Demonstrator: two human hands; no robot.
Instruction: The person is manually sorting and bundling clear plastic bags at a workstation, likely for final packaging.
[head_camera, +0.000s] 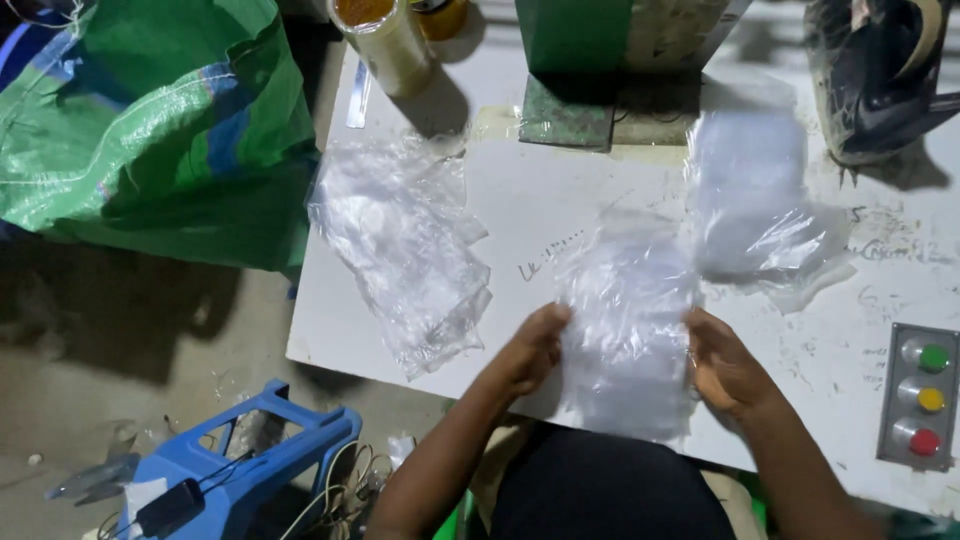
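Two hands, our left hand (528, 352) and right hand (722, 365), grip a clear plastic bag (628, 330) by its sides at the counter's (560, 215) near edge. We judge the slippery film could slide free or tear if tugged unevenly.

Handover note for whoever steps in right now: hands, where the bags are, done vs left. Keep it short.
Left hand: gripping the left edge of the clear plastic bag at the near table edge.
Right hand: gripping the same bag's right edge.
Loose pile of clear bags lies left on the white table; another clear bag pile lies right, ahead of the green machine.
Done: which pile is finished cannot be told.
Left: the bag in hand is not yet set down.
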